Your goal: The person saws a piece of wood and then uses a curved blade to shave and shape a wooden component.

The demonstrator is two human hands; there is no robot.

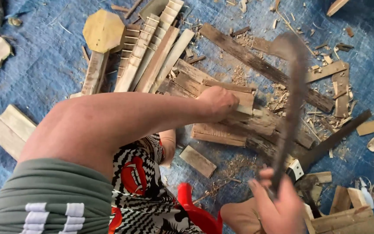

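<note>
Clamped around the handle of a long curved blade [291, 108], the right hand [278, 206] sits low at the bottom edge of the view, its grip fully closed, the blade blurred and raised above the pile; the left hand [216, 102] reaches out with its grip pressed down on a short wooden block [234, 100], fingers curled over its near edge, so the block lies at the middle of the scene on top of a heap of rough split planks [247, 125]; a blue tarp [44, 65] covers the floor beneath everything; a fan of pale slats [152, 52] spreads just beyond the left forearm, and an octagonal wooden piece [104, 30] rests beside them; shavings and chips crowd the tarp to the right of the blade, while the far left of the tarp shows more bare cloth; a small loose board [198, 161] lies near the person's knee; a red plastic stool [195, 210] edge shows at the bottom.
</note>
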